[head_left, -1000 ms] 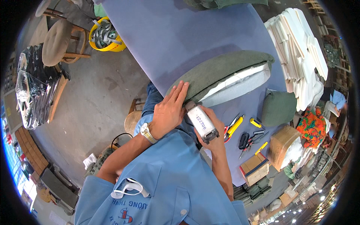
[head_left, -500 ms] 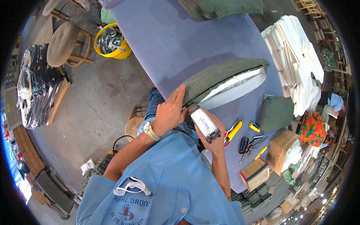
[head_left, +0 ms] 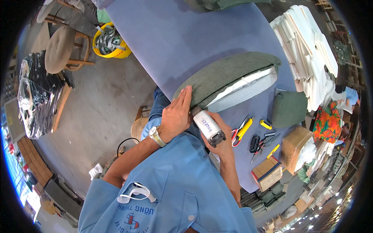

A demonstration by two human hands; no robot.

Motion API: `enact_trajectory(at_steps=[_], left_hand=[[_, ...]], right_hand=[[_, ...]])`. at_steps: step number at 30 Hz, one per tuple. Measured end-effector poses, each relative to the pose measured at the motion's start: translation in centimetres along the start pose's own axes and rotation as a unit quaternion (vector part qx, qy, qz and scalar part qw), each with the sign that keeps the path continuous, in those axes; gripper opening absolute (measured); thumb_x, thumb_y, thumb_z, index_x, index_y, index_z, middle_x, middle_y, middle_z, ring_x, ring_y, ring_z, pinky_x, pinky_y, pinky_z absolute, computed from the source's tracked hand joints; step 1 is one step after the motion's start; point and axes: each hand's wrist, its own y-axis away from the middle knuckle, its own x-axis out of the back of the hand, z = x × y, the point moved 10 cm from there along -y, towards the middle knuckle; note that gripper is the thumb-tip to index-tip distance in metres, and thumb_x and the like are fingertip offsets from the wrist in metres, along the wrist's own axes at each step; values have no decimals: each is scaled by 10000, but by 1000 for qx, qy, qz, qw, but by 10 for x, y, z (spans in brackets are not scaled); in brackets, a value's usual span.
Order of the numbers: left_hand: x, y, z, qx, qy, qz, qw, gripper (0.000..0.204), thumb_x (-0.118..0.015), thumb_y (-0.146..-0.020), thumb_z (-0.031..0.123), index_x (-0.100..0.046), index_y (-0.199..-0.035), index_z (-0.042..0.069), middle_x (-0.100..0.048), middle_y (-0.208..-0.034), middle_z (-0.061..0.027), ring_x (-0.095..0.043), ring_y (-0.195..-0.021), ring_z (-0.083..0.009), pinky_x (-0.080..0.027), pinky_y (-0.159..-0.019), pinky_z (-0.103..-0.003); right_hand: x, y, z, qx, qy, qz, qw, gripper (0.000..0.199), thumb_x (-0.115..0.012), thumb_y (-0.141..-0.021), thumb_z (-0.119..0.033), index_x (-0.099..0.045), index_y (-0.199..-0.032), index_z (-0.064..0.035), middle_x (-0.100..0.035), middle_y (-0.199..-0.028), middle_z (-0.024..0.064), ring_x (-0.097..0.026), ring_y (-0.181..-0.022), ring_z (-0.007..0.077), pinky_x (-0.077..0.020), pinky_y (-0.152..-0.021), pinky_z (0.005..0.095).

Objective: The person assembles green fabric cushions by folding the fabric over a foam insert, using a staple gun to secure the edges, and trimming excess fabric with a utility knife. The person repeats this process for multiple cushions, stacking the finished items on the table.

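My right hand (head_left: pixel 220 132) is wrapped round a white-bodied staple gun (head_left: pixel 207 125) with a dark nose and end cap. Its nose meets the near end of a dark green upholstered cushion (head_left: pixel 229 72), which is tipped up on the table. Between the cover's folded edge and a pale grey underside (head_left: pixel 243 91), a strip of white lining shows. My left hand (head_left: pixel 176 116) lies on the cover at the same end, fingers straight and close together, just left of the nose. Its thumb is mostly hidden beside the gun.
Right of the cushion, the blue-grey covered table (head_left: pixel 163 42) holds scissors (head_left: pixel 240 131), a yellow cutter (head_left: pixel 265 124), small hand tools, a green cushion (head_left: pixel 288 108) and cardboard boxes (head_left: pixel 295 145). White panels (head_left: pixel 305 46) are stacked beyond. A yellow bucket (head_left: pixel 123 52) and stool (head_left: pixel 60 50) stand left.
The whole view has shifted slightly. The staple gun has moved a little left with my right hand, its nose still at the cushion's near end. My left hand keeps its place on the cover.
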Motion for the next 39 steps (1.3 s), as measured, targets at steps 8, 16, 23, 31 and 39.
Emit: enact_trajectory(at_steps=[8,16,23,31,39], left_hand=[[1,-3,-3,18,4,2,1000,889,-772,-851,262,-312,-1553,-31,-522,-1487,-257,-660,-1170,-390,-595,-889,-435],[-1,1,8,-1,-5,-8,1000,824,-731,-893,296,-340,-1537,-38,-508,-1495,-274,-601,-1283,-395,-559,-983,-448],[-20,3,21,-69,18,-36,997,861,-717,-909,272,-269,-1590,-4,-369,-1586,-296,-418,-1438,-456,-440,-1119,-505],[-17,4,36,-156,168,-167,959,861,-662,-992,399,-228,-1608,-17,-253,-1649,-303,-251,-1535,-451,-265,-1237,-471],[163,-17,-4,-143,231,269,924,783,-627,-1029,350,-236,-1629,34,-231,-1696,-183,-234,-1563,-328,-190,-1253,-500]], right_hand=[[34,61,46,-135,-61,90,985,572,-832,-803,-90,-610,-1323,0,-725,-1166,151,-700,-1050,226,-528,-936,330],[44,63,193,-120,78,228,963,700,-828,-874,-257,-520,-1420,55,-597,-1395,215,-648,-1147,237,-524,-981,340],[70,-33,141,-221,-324,261,882,699,-797,-927,-325,-497,-1412,80,-599,-1365,218,-649,-1101,241,-518,-949,357],[83,-100,71,-60,-319,282,903,503,-780,-835,-78,-606,-1285,65,-711,-1181,163,-697,-1053,298,-540,-946,421],[116,-78,-121,150,187,38,970,578,-803,-782,-185,-627,-1324,-90,-735,-1084,195,-681,-1024,416,-526,-861,522]])
